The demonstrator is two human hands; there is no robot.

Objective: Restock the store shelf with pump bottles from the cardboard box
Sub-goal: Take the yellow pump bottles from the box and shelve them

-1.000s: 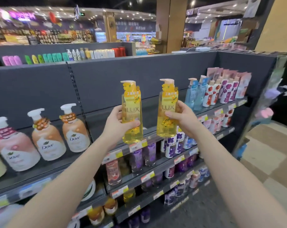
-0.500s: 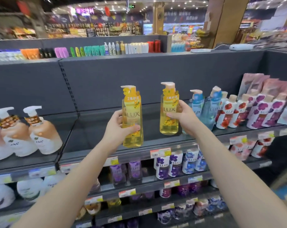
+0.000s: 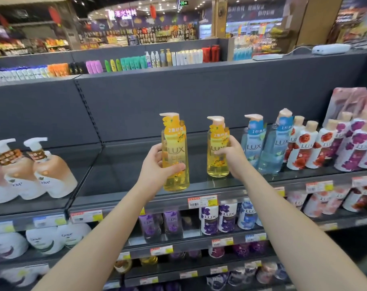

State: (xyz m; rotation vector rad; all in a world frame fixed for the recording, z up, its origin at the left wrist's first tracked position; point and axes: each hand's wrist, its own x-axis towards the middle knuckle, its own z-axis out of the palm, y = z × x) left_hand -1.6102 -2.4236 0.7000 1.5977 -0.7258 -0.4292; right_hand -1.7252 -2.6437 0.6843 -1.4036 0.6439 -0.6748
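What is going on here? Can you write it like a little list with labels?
place: store aisle, dark grey shelf
left hand: holds a yellow pump bottle, near the shelf's front edge
right hand: holds a second yellow pump bottle, farther back, its base at the shelf
right neighbours: two blue pump bottles, then red-flowered bottles
left neighbours: brown and white pump bottles
gap: bare shelf between the brown bottles and the yellow ones
cardboard box: not in view
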